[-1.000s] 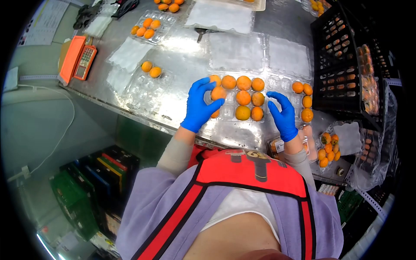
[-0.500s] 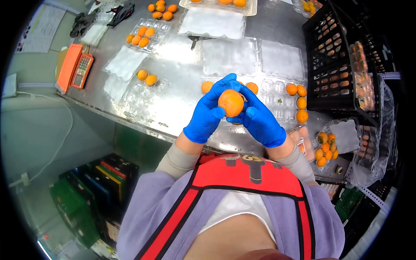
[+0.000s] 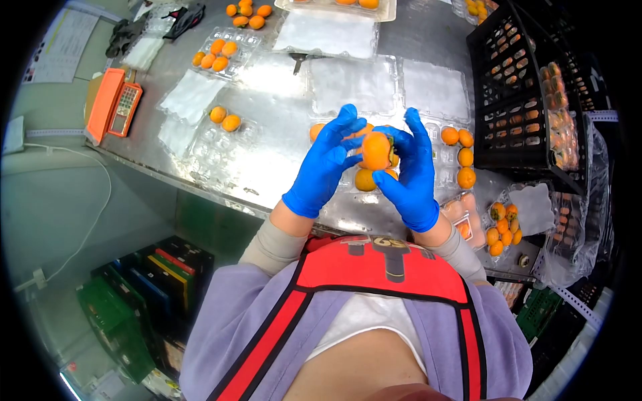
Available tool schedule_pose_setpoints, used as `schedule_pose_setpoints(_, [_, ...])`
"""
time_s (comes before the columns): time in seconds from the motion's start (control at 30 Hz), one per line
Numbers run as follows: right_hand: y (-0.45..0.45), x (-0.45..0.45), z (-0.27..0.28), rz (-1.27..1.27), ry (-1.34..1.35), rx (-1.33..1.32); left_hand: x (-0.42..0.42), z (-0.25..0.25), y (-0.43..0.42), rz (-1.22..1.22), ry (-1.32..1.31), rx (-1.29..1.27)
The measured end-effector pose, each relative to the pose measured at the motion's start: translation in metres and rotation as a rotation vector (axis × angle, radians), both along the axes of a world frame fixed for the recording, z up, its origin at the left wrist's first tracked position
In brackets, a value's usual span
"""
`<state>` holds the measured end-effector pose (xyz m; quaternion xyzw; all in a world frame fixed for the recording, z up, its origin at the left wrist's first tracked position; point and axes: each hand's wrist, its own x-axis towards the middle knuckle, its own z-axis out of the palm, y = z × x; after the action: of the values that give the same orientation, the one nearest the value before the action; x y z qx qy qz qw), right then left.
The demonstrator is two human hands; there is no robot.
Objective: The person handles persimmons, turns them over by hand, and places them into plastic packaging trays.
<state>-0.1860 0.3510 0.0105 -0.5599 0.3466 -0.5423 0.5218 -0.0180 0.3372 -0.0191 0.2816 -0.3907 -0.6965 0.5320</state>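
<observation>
A persimmon [image 3: 376,150], orange with a green calyx turned toward the right, is held up over the metal table. My right hand [image 3: 414,180], in a blue glove, grips it between thumb and fingers, with the index finger raised. My left hand [image 3: 321,170], gloved the same, is at the fruit's left side with its fingers apart. Whether its fingertips touch the skin I cannot tell. Below the hands, more persimmons sit in a clear plastic tray, among them one persimmon [image 3: 365,180] between my wrists; the hands hide part of the tray.
To the right are a clear tray [image 3: 428,175] with several persimmons along its edge and a black crate [image 3: 515,87]. At left stand an orange scale [image 3: 115,103] and a partly filled tray [image 3: 217,150]. White pads [image 3: 354,83] lie beyond my hands.
The persimmon has turned, so its calyx shows at the right, and it has shifted slightly right. My left fingers have spread from around it; my right hand keeps hold.
</observation>
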Motion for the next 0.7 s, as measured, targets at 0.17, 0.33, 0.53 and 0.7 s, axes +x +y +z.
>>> schedule_pose_setpoints(0.17, [-0.005, -0.003, -0.003, -0.054, 0.199, -0.369, 0.000, 0.005, 0.000, -0.286, 0.167, 0.237])
schedule_pose_setpoints(0.33, [-0.002, -0.005, -0.012, -0.092, 0.237, -0.407, -0.003, 0.017, 0.000, -0.316, 0.196, 0.216])
schedule_pose_setpoints(0.53, [-0.003, -0.008, -0.013, -0.103, 0.341, -0.434, -0.005, 0.016, -0.001, -0.265, 0.174, 0.213])
schedule_pose_setpoints(0.7, [-0.008, -0.014, -0.002, -0.078, 0.151, -0.227, -0.004, 0.011, 0.001, -0.054, 0.129, 0.122])
